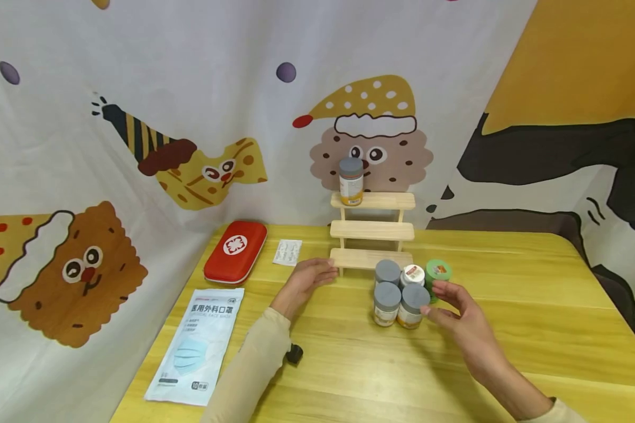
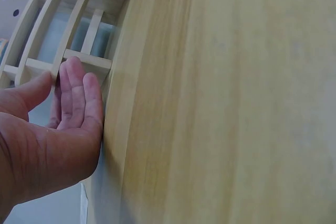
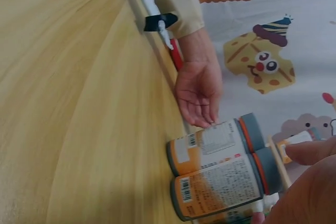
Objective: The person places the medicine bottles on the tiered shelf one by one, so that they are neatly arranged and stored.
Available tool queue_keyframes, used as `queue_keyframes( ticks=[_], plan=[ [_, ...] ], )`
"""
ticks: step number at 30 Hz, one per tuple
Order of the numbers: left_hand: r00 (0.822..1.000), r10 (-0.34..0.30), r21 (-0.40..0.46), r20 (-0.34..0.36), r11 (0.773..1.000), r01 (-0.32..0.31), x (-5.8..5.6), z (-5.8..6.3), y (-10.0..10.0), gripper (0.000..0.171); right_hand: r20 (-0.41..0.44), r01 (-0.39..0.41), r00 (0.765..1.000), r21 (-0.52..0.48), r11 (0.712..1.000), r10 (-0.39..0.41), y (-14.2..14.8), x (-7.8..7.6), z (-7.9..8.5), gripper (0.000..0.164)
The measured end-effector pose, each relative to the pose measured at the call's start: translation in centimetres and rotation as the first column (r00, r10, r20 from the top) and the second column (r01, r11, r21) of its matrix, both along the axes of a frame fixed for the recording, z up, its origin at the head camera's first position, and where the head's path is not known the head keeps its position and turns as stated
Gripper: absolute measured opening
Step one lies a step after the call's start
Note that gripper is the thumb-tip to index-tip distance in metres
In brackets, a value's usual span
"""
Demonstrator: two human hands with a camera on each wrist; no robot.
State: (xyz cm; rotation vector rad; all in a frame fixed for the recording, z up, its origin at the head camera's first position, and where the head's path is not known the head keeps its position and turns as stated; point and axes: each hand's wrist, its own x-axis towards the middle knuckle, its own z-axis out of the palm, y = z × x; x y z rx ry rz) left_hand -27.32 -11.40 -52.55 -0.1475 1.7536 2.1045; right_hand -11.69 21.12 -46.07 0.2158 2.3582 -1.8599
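A three-step wooden shelf [image 1: 371, 229] stands at the back, with a grey-capped bottle [image 1: 351, 183] on its top step. My left hand [image 1: 308, 279] is at the left end of the bottom step, fingers nearly straight; in the left wrist view its thumb and fingertips touch the step's end. A cluster of bottles stands in front of the shelf's right side: grey-capped bottles [image 1: 386, 304], a white-capped bottle [image 1: 413, 275] and a green-capped bottle [image 1: 438, 270]. My right hand [image 1: 468, 323] is beside the cluster, thumb and fingers spread, fingertips overlapping the green-capped bottle and thumb close to the front right grey-capped one.
A red first-aid case [image 1: 236, 251] lies at the back left, with a small white packet [image 1: 288, 252] beside it. Nearer the front lies a face mask pack [image 1: 196, 346]. A black object [image 1: 294, 353] shows by the left sleeve. Behind the table hangs a printed cloth [image 1: 217, 70].
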Motion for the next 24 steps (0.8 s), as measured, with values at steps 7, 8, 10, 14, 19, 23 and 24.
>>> queue_keyframes(
  ticks=[7, 8, 10, 14, 19, 23, 24],
  plan=[
    [1.000, -0.001, 0.000, -0.009, 1.000, 0.001, 0.1, 0.0, 0.0, 0.030, -0.005, -0.006, 1.000, 0.032, 0.999, 0.006, -0.7, -0.1, -0.9, 0.072],
    [1.000, -0.001, 0.001, -0.009, 1.000, 0.001, 0.1, 0.0, 0.0, 0.030, -0.003, -0.005, 1.000, 0.038, 0.999, 0.006, -0.8, -0.1, -0.9, 0.072],
    [1.000, 0.001, 0.007, -0.012, 1.000, 0.000, 0.1, 0.0, 0.1, 0.029, -0.001, -0.003, 1.000, 0.037, 0.999, 0.003, -0.9, -0.1, -1.0, 0.072],
    [1.000, 0.002, 0.000, -0.010, 1.000, -0.002, -0.1, 0.0, 0.1, 0.029, 0.014, -0.019, 1.000, 0.012, 1.000, 0.019, -1.0, -0.1, -1.3, 0.075],
    [1.000, -0.001, -0.015, 0.000, 1.000, 0.001, 0.2, 0.0, 0.1, 0.031, -0.015, -0.021, 1.000, 0.053, 0.998, 0.022, -1.1, 0.0, -1.9, 0.074],
    [1.000, 0.001, -0.024, 0.003, 1.000, -0.001, 0.2, -0.1, 0.1, 0.033, -0.073, -0.001, 0.997, 0.100, 0.995, 0.008, -1.3, 0.0, -2.2, 0.072],
    [1.000, 0.000, -0.025, 0.000, 1.000, 0.000, 0.1, -0.1, 0.1, 0.033, -0.080, 0.004, 0.997, 0.105, 0.994, 0.005, -1.3, 0.0, -2.3, 0.072]
  ],
)
